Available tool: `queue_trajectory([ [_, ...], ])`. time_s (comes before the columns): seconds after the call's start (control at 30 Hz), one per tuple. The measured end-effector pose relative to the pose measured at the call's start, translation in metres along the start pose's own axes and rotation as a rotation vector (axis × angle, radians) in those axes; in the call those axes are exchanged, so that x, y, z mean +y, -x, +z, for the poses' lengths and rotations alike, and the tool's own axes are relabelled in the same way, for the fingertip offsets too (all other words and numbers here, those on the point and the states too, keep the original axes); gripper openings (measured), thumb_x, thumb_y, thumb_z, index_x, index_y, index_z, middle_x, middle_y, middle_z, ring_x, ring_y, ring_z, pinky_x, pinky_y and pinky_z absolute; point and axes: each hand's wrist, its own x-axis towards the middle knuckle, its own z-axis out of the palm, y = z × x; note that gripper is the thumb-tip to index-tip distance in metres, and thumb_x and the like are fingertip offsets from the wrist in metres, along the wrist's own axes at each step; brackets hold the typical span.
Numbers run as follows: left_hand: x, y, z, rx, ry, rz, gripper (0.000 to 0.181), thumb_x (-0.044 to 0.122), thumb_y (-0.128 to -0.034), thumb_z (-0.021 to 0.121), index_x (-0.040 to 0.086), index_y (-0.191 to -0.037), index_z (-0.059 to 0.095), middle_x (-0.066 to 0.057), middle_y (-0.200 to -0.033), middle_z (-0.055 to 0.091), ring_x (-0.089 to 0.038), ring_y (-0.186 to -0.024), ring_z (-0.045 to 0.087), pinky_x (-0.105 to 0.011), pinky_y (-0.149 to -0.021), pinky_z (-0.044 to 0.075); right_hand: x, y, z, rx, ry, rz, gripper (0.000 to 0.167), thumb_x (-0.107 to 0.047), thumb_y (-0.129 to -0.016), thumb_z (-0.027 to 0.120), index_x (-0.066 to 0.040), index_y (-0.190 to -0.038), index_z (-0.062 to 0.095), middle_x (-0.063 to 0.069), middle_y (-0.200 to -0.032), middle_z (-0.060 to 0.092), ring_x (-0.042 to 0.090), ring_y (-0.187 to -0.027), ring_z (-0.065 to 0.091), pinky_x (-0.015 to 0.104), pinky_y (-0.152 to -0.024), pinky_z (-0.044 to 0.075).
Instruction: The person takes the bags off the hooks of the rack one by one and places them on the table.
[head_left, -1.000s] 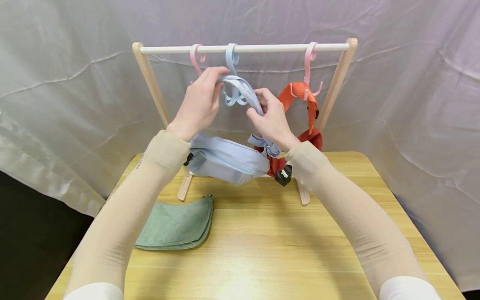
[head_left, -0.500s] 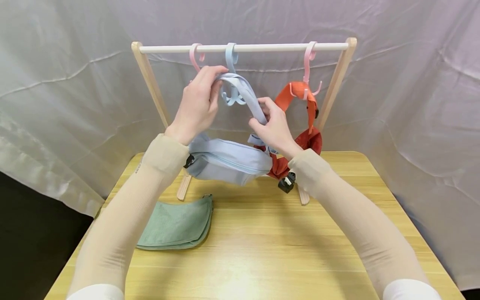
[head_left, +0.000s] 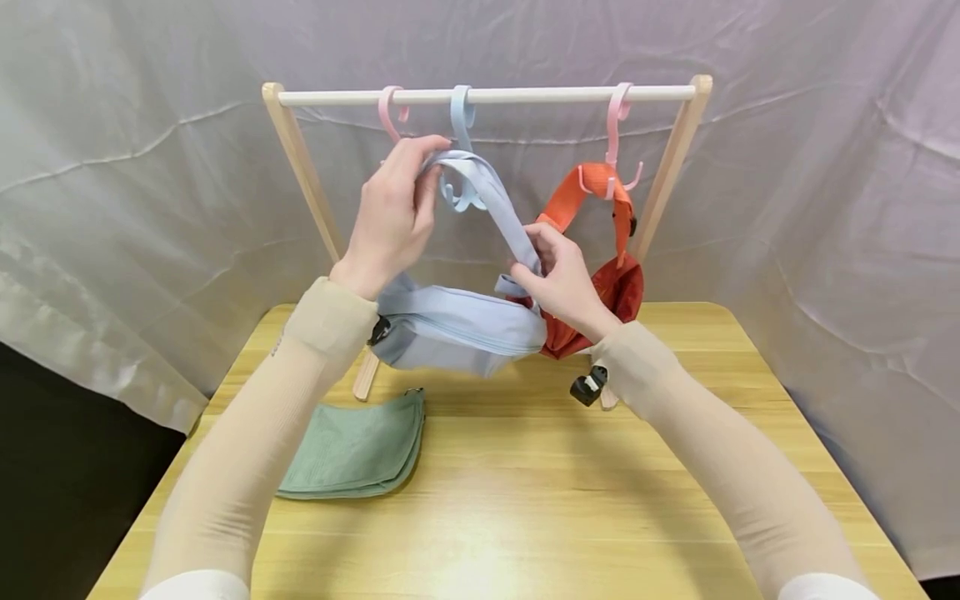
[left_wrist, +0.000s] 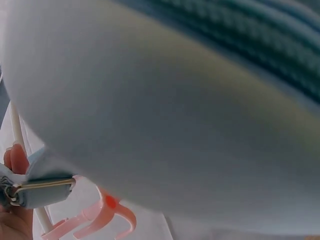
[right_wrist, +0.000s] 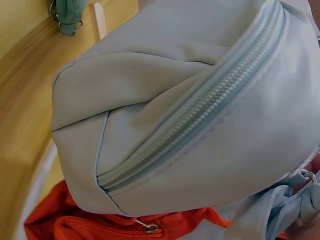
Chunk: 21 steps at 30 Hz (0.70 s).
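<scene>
Pinching the blue strap point(head_left: 495, 198), upper center: left hand point(head_left: 392, 215), right hand point(head_left: 562, 279)
Bag point(head_left: 465, 325) is hanging below, long axis running sideways; left hand's sitting nearer the blue hook point(head_left: 460, 123).

Your backdrop: pale grey cloth point(head_left: 480, 42), faint sheen, fills the top of your head view and runs down both sides. Lilac cast toward the upper right, greyer upper left. Long creases point(head_left: 180, 129) cross it, one climbing from the left edge. Lower left, the cloth ends at a black area point(head_left: 75, 500); a dark sliver point(head_left: 943, 590) shows in the bottom right corner. Below centre you have a light wood table point(head_left: 465, 467), grain running crosswise, far corners rounded. Bright glare point(head_left: 480, 575) at bottom centre; soft-edged shadow point(head_left: 630, 467) slanting to its right. Your right wrist view shows yellowish wood, left side.
</scene>
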Motion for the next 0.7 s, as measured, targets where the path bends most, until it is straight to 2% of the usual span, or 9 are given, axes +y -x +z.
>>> queue_trajectory([
  [0.17, -0.001, 0.006, 0.002, 0.026, 0.017, 0.031, 0.028, 0.009, -0.1043, 0.047, -0.003, -0.126, 0.060, -0.019, -0.115, 0.067, -0.028, -0.095, 0.062, -0.042, -0.087, 0.051, 0.009, 0.013, 0.000, 0.004, -0.011, 0.016, 0.026, -0.006, -0.093, 0.064, -0.004, -0.118, 0.061, 0.018, -0.102, 0.069, 0.012, -0.082, 0.063, 0.022, -0.077, 0.050],
  [0.43, 0.004, 0.011, 0.004, 0.080, 0.050, 0.084, 0.024, 0.011, -0.1050, 0.049, -0.004, -0.118, 0.063, -0.019, -0.106, 0.068, -0.026, -0.094, 0.065, -0.040, -0.085, 0.052, 0.032, 0.037, 0.007, 0.037, -0.096, 0.044, 0.023, -0.007, -0.092, 0.068, -0.003, -0.114, 0.063, -0.006, -0.096, 0.068, 0.007, -0.083, 0.063, 0.019, -0.075, 0.050],
  [0.57, 0.005, 0.011, 0.004, 0.115, 0.066, 0.097, 0.022, 0.011, -0.1043, 0.051, -0.004, -0.115, 0.064, -0.019, -0.103, 0.068, -0.025, -0.088, 0.063, -0.038, -0.082, 0.051, 0.041, 0.047, 0.011, 0.038, -0.197, 0.092, 0.028, -0.003, -0.093, 0.067, 0.001, -0.119, 0.059, -0.010, -0.098, 0.065, 0.005, -0.085, 0.061, 0.017, -0.076, 0.050],
  [0.7, 0.005, 0.013, 0.004, 0.127, 0.082, 0.092, 0.022, 0.011, -0.1040, 0.052, -0.005, -0.114, 0.063, -0.019, -0.099, 0.067, -0.023, -0.077, 0.062, -0.033, -0.077, 0.050, 0.047, 0.055, 0.015, 0.004, -0.395, 0.195, 0.032, -0.003, -0.096, 0.059, -0.004, -0.127, 0.050, -0.005, -0.105, 0.061, 0.004, -0.087, 0.062, 0.016, -0.076, 0.052],
])
